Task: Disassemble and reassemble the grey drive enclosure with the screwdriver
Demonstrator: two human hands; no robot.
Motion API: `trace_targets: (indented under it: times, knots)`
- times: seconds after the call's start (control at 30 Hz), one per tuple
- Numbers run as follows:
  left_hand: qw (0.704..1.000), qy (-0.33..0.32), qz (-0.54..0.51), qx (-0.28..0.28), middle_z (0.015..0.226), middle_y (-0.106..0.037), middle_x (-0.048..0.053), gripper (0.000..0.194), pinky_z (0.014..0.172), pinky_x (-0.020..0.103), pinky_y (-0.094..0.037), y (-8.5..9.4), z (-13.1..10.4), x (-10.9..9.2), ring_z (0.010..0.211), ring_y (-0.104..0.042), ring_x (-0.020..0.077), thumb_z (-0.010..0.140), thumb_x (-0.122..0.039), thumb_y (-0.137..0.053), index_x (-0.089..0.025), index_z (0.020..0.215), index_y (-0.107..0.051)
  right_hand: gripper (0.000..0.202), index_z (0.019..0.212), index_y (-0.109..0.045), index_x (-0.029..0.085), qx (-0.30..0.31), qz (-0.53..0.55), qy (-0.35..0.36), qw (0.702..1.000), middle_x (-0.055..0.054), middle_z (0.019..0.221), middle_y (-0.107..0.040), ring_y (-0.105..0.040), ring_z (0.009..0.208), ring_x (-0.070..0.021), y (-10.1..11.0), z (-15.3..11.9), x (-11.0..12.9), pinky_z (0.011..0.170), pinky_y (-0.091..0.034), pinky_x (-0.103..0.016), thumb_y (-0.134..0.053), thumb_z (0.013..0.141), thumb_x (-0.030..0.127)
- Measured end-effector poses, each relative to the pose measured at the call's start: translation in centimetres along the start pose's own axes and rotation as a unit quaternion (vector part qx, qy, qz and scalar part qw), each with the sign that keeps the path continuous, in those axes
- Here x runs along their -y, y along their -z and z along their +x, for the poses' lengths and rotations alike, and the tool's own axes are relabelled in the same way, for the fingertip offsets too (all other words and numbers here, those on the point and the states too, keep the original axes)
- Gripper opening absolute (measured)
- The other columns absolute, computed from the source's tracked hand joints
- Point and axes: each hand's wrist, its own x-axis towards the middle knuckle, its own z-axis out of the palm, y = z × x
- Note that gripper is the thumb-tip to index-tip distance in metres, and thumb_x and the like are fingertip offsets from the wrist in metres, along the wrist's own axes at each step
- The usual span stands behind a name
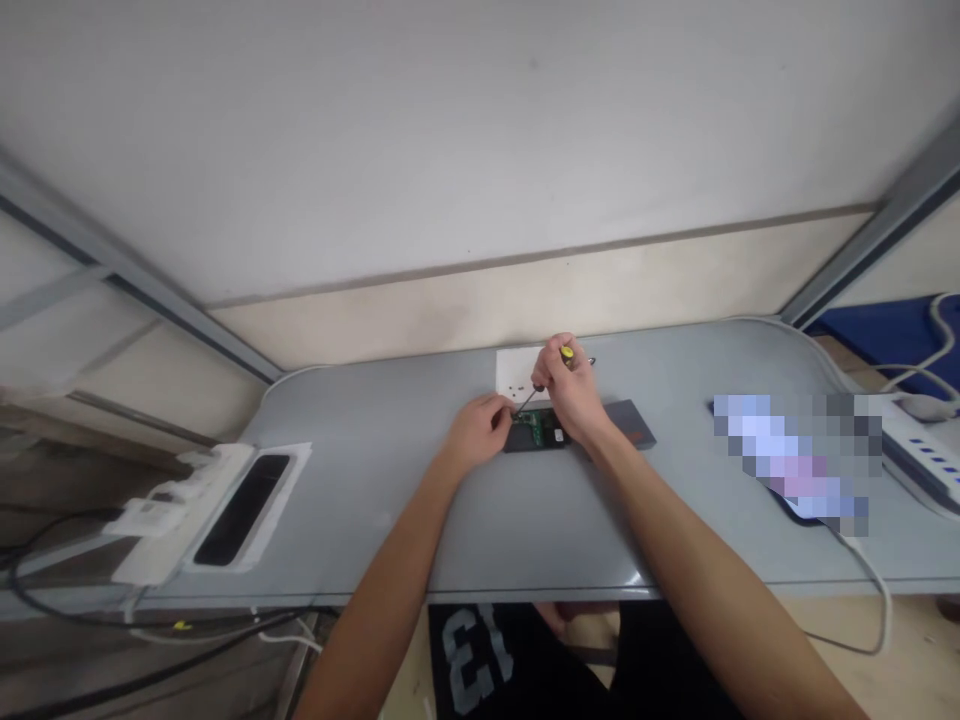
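A flat dark device with an exposed green circuit board [537, 428] lies on the grey table. My left hand [478, 432] is closed at its upper left corner, thumb and fingers gripping the edge there. A screwdriver [567, 356] with a yellow and black handle is wrapped in my right hand [568, 388]. Its thin shaft slants down to the left, and the tip is at the board close to my left fingertips. Whether the tip sits in a screw is too small to tell. Behind the device, several tiny dark parts lie on a white sheet [510, 366].
A dark flat panel [631, 424] lies right of the device, partly behind my right wrist. At left are a black phone [241, 510] and a white power strip [184, 512] with plugs. A blurred-out phone [795, 460] with a cable and another power strip [919, 450] are at right.
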Motion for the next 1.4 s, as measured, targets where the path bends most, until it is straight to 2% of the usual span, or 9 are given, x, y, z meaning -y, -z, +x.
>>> trace_targets:
  times: [0.17,0.33,0.5,0.67,0.87,1.03,1.1,1.2,1.4]
  knots:
    - [1.000,0.002,0.002,-0.009,0.095,-0.073,0.004,0.020,0.087,0.034,-0.053,0.0,0.0,0.0,0.091,-0.067,0.0194,0.096,-0.014,-0.051,-0.022,0.095,-0.069,0.048,0.104,-0.067,0.025,0.039,0.060,-0.051,0.996,0.004,0.069,-0.048,-0.046,0.061,-0.0121,0.3,0.2,0.4,0.061,-0.041,-0.029,-0.062,0.090,0.070]
    - [1.000,0.003,0.006,-0.003,0.095,-0.073,0.004,0.021,0.086,0.034,-0.053,0.1,0.1,-0.1,0.090,-0.067,0.0193,0.095,-0.012,-0.051,-0.022,0.094,-0.069,0.038,0.085,-0.062,0.024,0.059,0.025,-0.049,0.997,0.000,0.086,-0.062,-0.058,0.075,-0.0132,0.3,-0.3,0.3,0.071,-0.047,-0.030,-0.082,0.081,0.055]
    - [1.000,0.006,0.008,-0.001,0.095,-0.072,0.004,0.020,0.087,0.034,-0.053,0.2,0.2,-0.1,0.090,-0.067,0.0199,0.094,-0.013,-0.051,-0.022,0.093,-0.069,0.052,0.079,-0.042,0.027,0.006,-0.007,-0.017,1.000,0.009,0.058,-0.038,-0.038,0.052,-0.0110,0.1,-0.1,0.0,0.052,-0.035,-0.027,-0.078,0.081,0.064]
    - [1.000,0.004,0.014,0.003,0.091,-0.071,0.004,0.020,0.083,0.034,-0.052,0.3,0.3,-0.2,0.087,-0.065,0.0198,0.096,-0.015,-0.050,-0.021,0.093,-0.069,0.048,0.099,-0.064,0.028,0.035,0.003,-0.036,0.999,0.005,0.065,-0.043,-0.043,0.056,-0.0133,0.3,0.3,0.8,0.057,-0.043,-0.031,-0.051,0.094,0.073]
    - [1.000,0.008,0.003,-0.009,0.095,-0.073,0.003,0.019,0.086,0.034,-0.052,0.1,0.1,0.0,0.089,-0.066,0.0193,0.096,-0.016,-0.051,-0.022,0.094,-0.069,0.040,0.084,-0.060,0.025,0.057,-0.012,-0.051,0.997,0.001,0.089,-0.066,-0.062,0.076,-0.0132,0.1,-0.4,1.0,0.072,-0.050,-0.029,-0.082,0.078,0.058]
    - [1.000,0.009,0.001,-0.008,0.096,-0.073,0.004,0.020,0.085,0.033,-0.052,0.1,0.0,-0.1,0.089,-0.066,0.0190,0.096,-0.016,-0.052,-0.022,0.096,-0.071,0.050,0.080,-0.042,0.027,0.043,-0.013,-0.031,0.998,0.010,0.060,-0.042,-0.042,0.053,-0.0102,-0.1,-0.5,0.5,0.055,-0.038,-0.026,-0.080,0.080,0.059]
    - [1.000,0.008,0.001,-0.007,0.096,-0.073,0.003,0.020,0.085,0.033,-0.052,0.2,0.0,-0.2,0.089,-0.066,0.0189,0.096,-0.016,-0.052,-0.022,0.097,-0.071,0.045,0.083,-0.050,0.027,0.045,-0.008,-0.024,0.999,0.009,0.060,-0.036,-0.036,0.052,-0.0109,-0.1,-0.5,0.6,0.053,-0.035,-0.027,-0.072,0.085,0.066]
    - [1.000,0.007,-0.006,-0.010,0.096,-0.073,0.003,0.021,0.086,0.033,-0.052,0.1,0.0,-0.1,0.090,-0.067,0.0186,0.097,-0.016,-0.052,-0.022,0.098,-0.072,0.042,0.101,-0.067,0.026,0.073,0.035,-0.053,0.995,0.004,0.067,-0.045,-0.045,0.060,-0.0125,-0.1,-0.4,1.0,0.059,-0.042,-0.029,-0.060,0.093,0.067]
    - [1.000,0.005,-0.013,-0.016,0.097,-0.074,0.004,0.020,0.089,0.034,-0.052,0.0,0.0,0.2,0.093,-0.067,0.0195,0.098,-0.017,-0.051,-0.021,0.097,-0.071,0.036,0.097,-0.071,0.025,0.068,0.056,-0.069,0.994,0.000,0.092,-0.065,-0.061,0.086,-0.0156,0.2,-0.5,0.7,0.074,-0.048,-0.029,-0.087,0.075,0.049]
